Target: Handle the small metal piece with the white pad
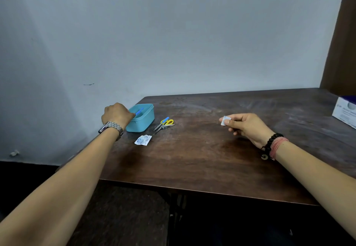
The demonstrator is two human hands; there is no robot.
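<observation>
Left hand: the left hand [117, 115] hangs over the near-left rim of a light blue rectangular plastic tub [142, 119], its fingers curled round one end of a thin blue stick-like object [139, 111]; what the stick is cannot be told.
Blue stick: it slants up and away from the knuckles, its free end above the tub's open inside.
Left wrist: a silver metal link watch [111, 127] sits on it.
Right hand: the right hand [245, 126] is raised slightly above the middle-right of the table, thumb and forefinger pinching a small white square pad [225, 120]; the other fingers are curled under.
White pad: it stands out from the fingertips, toward the left, clear of the tabletop.
Right wrist: a black bead bracelet [270, 142] and a band of pink-red thread [279, 145] lie side by side.
Hands together: well apart, one at each side of the table.
Tub: at the far-left corner of the dark brown wooden table [202, 159].
Beside the tub: a small pair of scissors with yellow and blue handles [164, 124] lies just to its right, with a silver metal clipper [166, 127] touching the blades.
In front of the tub: a torn white printed paper wrapper [143, 140] lies flat.
Far right edge: a white and blue cardboard box [345, 113], partly out of view.
Behind: a pale blue-grey wall [173, 43].
</observation>
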